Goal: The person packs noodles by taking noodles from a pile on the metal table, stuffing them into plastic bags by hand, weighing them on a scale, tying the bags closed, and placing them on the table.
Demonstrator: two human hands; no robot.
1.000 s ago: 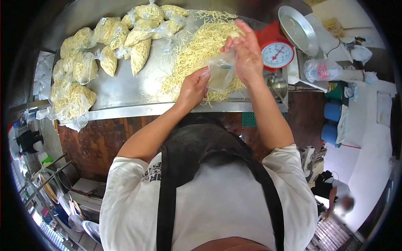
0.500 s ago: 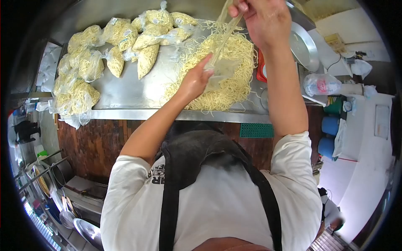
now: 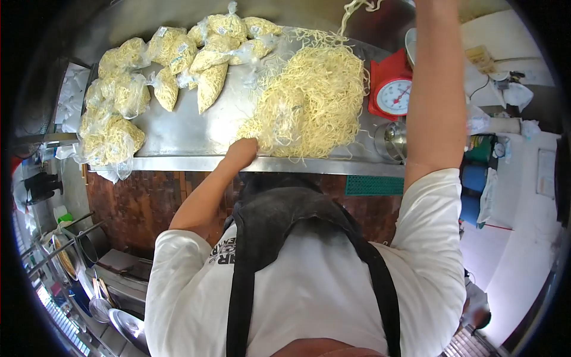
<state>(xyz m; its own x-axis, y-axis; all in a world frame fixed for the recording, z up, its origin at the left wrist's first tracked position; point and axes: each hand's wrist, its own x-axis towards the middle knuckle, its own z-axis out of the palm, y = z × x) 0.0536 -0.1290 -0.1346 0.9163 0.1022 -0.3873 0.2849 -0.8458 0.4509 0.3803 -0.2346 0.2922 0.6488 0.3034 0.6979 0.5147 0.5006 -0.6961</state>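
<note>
Loose yellow noodles (image 3: pixel 333 89) lie in a wide heap on the metal table (image 3: pixel 190 128). A clear plastic bag (image 3: pixel 282 122) with noodles in it rests on the left part of the heap. Close to its lower left, at the table's front edge, is my left hand (image 3: pixel 242 153), closed; what its fingers hold, if anything, is hidden. My right arm reaches up past the red scale (image 3: pixel 386 86), and its hand is beyond the top of the view. A few noodle strands (image 3: pixel 357 9) hang at the top edge, left of that arm.
Several filled noodle bags (image 3: pixel 211 83) are grouped on the table's left half. A round metal bowl (image 3: pixel 391 141) stands below the scale. Blue containers (image 3: pixel 473 178) are at the right. Another person (image 3: pixel 476 303) is at the lower right. A green mat (image 3: pixel 373 185) lies on the floor.
My right hand has risen out of view, and the strands hang at the top. My left hand has moved down and left to the table edge. The bag now lies on the heap with noodles in it.
</note>
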